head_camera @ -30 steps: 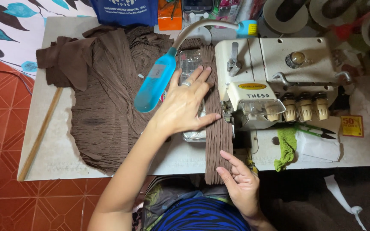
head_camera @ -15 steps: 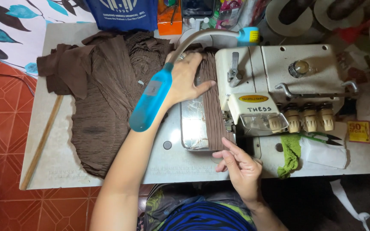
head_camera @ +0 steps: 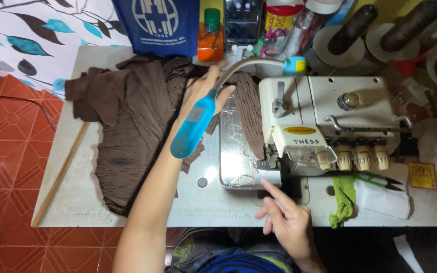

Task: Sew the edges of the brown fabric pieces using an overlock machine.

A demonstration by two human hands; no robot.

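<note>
My left hand (head_camera: 202,92) reaches far across the table and lies on the brown pleated fabric (head_camera: 132,126), fingers spread beside the brown strip (head_camera: 249,112). A blue gooseneck lamp (head_camera: 192,129) hides part of that hand. The strip runs along the metal plate (head_camera: 234,164) to the needle area of the cream overlock sewing machine (head_camera: 330,108). My right hand (head_camera: 285,217) hovers at the table's near edge, fingers apart and holding nothing, its index finger pointing at the machine's front.
A wooden stick (head_camera: 59,174) lies along the table's left edge. Right of the machine lie a green rag (head_camera: 344,199), thread snips (head_camera: 383,179) and a white packet (head_camera: 384,199). A blue bag (head_camera: 158,25), an orange box (head_camera: 211,44) and dark thread cones (head_camera: 355,30) line the back.
My left hand slid away toward the table's back with the fabric. The strip's near end moved up to the machine. My right hand let the strip go and drew back.
</note>
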